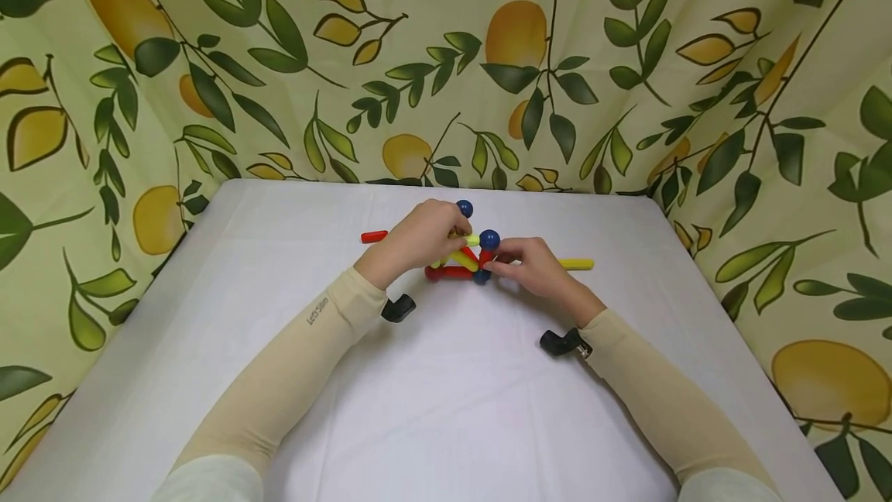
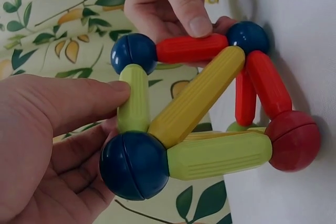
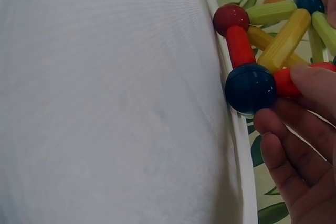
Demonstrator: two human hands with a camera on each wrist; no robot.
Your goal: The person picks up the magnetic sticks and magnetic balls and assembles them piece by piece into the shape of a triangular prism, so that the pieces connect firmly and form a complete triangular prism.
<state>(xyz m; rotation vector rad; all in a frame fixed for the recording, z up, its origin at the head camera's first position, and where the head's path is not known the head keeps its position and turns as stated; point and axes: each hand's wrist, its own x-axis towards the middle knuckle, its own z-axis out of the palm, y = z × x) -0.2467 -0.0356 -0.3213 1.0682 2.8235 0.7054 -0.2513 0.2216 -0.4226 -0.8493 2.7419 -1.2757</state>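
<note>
A frame built of ribbed toy rods and balls stands toward the back of the white table. My left hand (image 1: 428, 235) pinches its light green rod (image 2: 134, 98), which links two blue balls, one nearer the left wrist camera (image 2: 134, 166) and one farther off (image 2: 134, 53). My right hand (image 1: 536, 263) grips the upright red rod (image 2: 191, 48) between thumb and fingers. That rod runs down to a lower blue ball (image 3: 250, 88). A yellow rod (image 2: 199, 95) slants across this side. Low on the frame sits a red ball (image 2: 293, 141). My left hand hides part of the frame in the head view.
A loose red rod (image 1: 374, 237) lies left of the frame, and a yellow rod (image 1: 577, 263) lies to the right, partly behind my right hand. Behind the white table (image 1: 446, 409) hangs a leaf-and-fruit patterned curtain (image 1: 446, 60), which also runs along both sides.
</note>
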